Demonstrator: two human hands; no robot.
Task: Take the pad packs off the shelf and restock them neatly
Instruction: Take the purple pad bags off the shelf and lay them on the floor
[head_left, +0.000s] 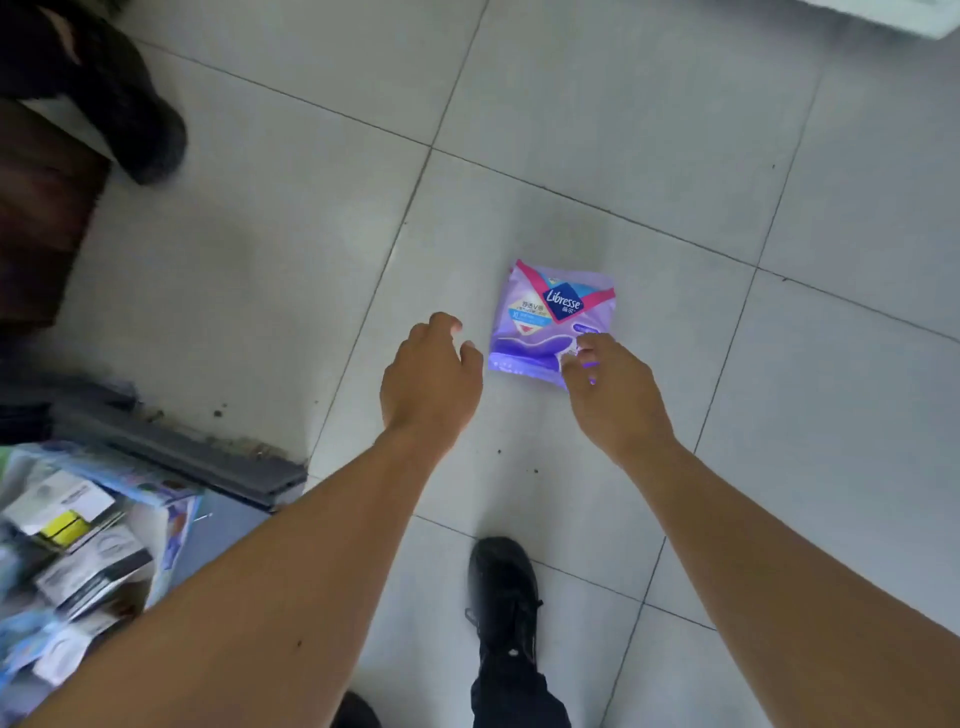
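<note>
You reach both hands down to a purple pad pack (550, 322) lying flat on the pale tiled floor (649, 156).

Your right hand (613, 389) touches the pack's near right corner, fingers curled over its edge, though whether they pinch it cannot be told; your left hand (431, 379) hovers just left of the pack, fingers loosely curled, holding nothing; a black shoe (504, 592) stands nearer; assorted boxes (78, 561) crowd the near left.
</note>
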